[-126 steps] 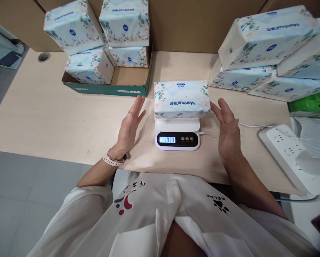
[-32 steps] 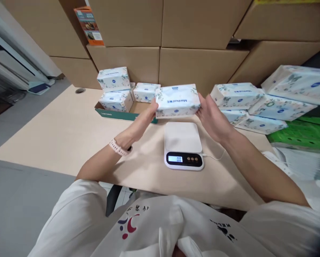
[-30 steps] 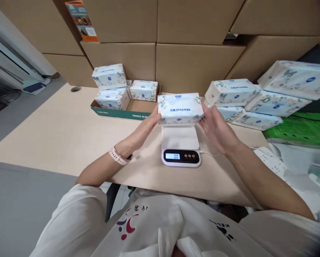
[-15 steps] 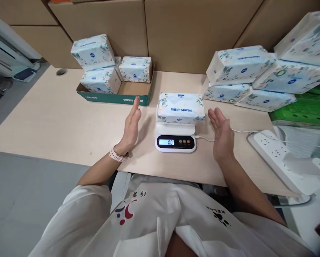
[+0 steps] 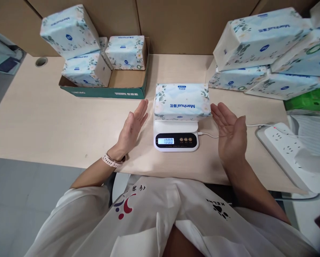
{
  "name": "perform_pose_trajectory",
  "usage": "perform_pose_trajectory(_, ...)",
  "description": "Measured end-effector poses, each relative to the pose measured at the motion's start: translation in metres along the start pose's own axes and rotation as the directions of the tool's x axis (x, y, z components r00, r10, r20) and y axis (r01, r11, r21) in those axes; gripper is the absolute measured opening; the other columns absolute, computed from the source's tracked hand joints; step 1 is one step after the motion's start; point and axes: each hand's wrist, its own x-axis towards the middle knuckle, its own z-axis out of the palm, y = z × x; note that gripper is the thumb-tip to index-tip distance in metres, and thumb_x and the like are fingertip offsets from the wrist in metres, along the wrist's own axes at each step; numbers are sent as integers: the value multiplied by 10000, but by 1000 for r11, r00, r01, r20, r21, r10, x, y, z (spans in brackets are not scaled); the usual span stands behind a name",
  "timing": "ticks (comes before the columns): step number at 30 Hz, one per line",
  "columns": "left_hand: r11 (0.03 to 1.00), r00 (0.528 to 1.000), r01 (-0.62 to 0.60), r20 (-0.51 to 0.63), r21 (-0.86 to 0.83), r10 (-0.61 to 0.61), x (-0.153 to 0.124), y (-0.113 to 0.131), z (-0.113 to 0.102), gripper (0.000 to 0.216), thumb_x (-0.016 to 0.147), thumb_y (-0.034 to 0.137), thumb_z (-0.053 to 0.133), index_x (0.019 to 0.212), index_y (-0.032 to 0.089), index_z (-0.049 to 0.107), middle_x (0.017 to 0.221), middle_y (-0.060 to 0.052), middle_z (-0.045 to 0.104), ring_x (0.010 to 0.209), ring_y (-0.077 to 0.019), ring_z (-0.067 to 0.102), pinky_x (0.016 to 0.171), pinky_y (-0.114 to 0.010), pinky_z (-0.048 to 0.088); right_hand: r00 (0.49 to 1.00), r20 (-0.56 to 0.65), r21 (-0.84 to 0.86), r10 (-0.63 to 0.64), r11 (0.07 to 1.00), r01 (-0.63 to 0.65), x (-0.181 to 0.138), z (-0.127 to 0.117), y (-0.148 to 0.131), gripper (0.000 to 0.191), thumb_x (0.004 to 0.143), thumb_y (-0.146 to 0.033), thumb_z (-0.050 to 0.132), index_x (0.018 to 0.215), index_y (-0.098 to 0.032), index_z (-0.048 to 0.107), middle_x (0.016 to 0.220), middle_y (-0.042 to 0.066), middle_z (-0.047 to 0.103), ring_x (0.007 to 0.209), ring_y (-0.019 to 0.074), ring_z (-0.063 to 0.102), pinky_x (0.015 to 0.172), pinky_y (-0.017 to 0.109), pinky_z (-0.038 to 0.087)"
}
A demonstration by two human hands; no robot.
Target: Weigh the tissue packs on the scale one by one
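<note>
A white pack of tissues (image 5: 181, 101) with a leaf-and-flower print rests on a white digital scale (image 5: 176, 126). Lit digits on the scale's display (image 5: 166, 141) look like 100.0. To the left of the scale, my left hand (image 5: 131, 128) is held with its fingers stretched out, apart from the pack and holding nothing. My right hand (image 5: 230, 134) is on the other side, palm turned inward and fingers extended, its fingertips close to the pack's right end. Whether those fingertips touch the pack I cannot tell.
At the back left, a green-edged cardboard tray (image 5: 103, 92) holds several tissue packs. More tissue packs (image 5: 258, 39) are stacked at the back right, beside a green crate (image 5: 306, 101). A power strip (image 5: 288, 146) lies at the right, with a white cable (image 5: 209, 135) by the scale.
The display has gone from 0.0 to what looks like 100.0. The view has shifted closer to the table. Both hands stay open beside the pack, the right one turned more palm-up.
</note>
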Motion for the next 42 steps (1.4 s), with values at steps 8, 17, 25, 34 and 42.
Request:
perform_pose_trajectory(8, 1000, 1000, 5, -10, 10, -5, -1, 5, -1, 780, 997, 888, 362, 1586, 417, 565, 1820, 33, 364, 1760, -317, 154, 1436, -599, 178, 1000, 10, 26, 11, 1000, -11, -3, 4, -5, 582, 1106, -662, 419, 1289, -278, 815, 1358, 45, 817, 1370, 234, 733, 1337, 536, 440)
perform_pose_trajectory(17, 1000, 997, 8, -76, -11, -9, -1, 9, 2, 725, 1014, 820, 428, 1501, 328, 641, 1738, -52, 510, 1688, -342, 373, 1357, -566, 363, 1000, -6, -38, -17, 999, 17, -1, 4, -6, 560, 1093, -663, 434, 1253, -292, 822, 1318, 38, 823, 1343, 255, 743, 1326, 561, 416)
perform_pose_trajectory(25, 1000, 997, 15, -76, -23, -17, 1, 7, 1, 687, 1006, 802, 474, 1457, 320, 663, 1707, -54, 547, 1668, -341, 402, 1338, -554, 383, 1000, -22, -65, -1, 998, 0, -2, 6, -8, 576, 1074, -686, 445, 1215, -284, 832, 1295, 40, 835, 1324, 266, 747, 1297, 560, 433)
perform_pose_trajectory(34, 998, 992, 41, -119, -43, -46, 2, 7, 3, 668, 971, 796, 545, 1405, 313, 702, 1670, -63, 590, 1644, -341, 442, 1325, -554, 410, 999, -38, -45, 28, 999, -30, -3, 9, -13, 604, 1088, -682, 420, 1211, -251, 826, 1303, 65, 827, 1334, 261, 730, 1296, 535, 402)
perform_pose_trajectory(42, 997, 979, 47, -197, -66, -59, 2, 10, 7, 566, 967, 743, 582, 1282, 300, 737, 1576, -60, 669, 1560, -315, 537, 1240, -494, 499, 995, -92, -19, 25, 999, -27, -4, 12, -15, 555, 1081, -646, 456, 1270, -245, 789, 1328, 58, 810, 1321, 230, 720, 1272, 476, 409)
